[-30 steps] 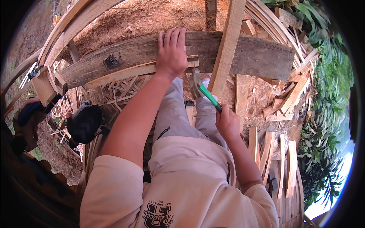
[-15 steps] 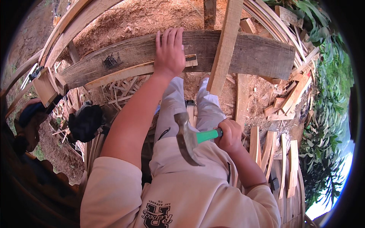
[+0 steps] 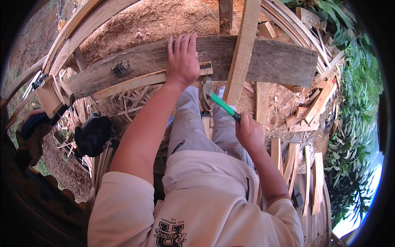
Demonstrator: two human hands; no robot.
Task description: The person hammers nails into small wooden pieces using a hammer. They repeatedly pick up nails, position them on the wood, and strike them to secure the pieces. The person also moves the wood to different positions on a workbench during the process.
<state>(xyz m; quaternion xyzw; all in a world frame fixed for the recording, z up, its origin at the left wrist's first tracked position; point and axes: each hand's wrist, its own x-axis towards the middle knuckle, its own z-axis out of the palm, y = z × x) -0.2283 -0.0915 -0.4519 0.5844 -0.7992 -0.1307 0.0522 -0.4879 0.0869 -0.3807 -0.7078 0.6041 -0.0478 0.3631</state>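
Across the work area lies a wide weathered plank [image 3: 279, 61]. A pale, narrow wood strip [image 3: 127, 85] sits along its near edge. My left hand [image 3: 183, 61] presses flat over both, fingers stretched toward the plank's far edge. In my right hand [image 3: 250, 133] is a claw hammer [image 3: 222, 103], gripped by its green and black handle. The metal head is right by the near edge of the strip's right end; I cannot tell if it touches. Over the plank, right of my left hand, crosses a long squared timber [image 3: 242, 49].
Dark nails or bits [image 3: 119, 68] lie on the plank's left part. Wood offcuts [image 3: 306, 113] are piled at right, and upright slats [image 3: 317, 181] stand nearer. Sawdust [image 3: 164, 20] covers the far ground. Another person [image 3: 31, 136] is at the left edge. Leafy plants [image 3: 354, 136] border the right.
My right hand has swung the hammer forward, its head going from above my lap to the strip's right end. My left hand stays on the plank and strip.
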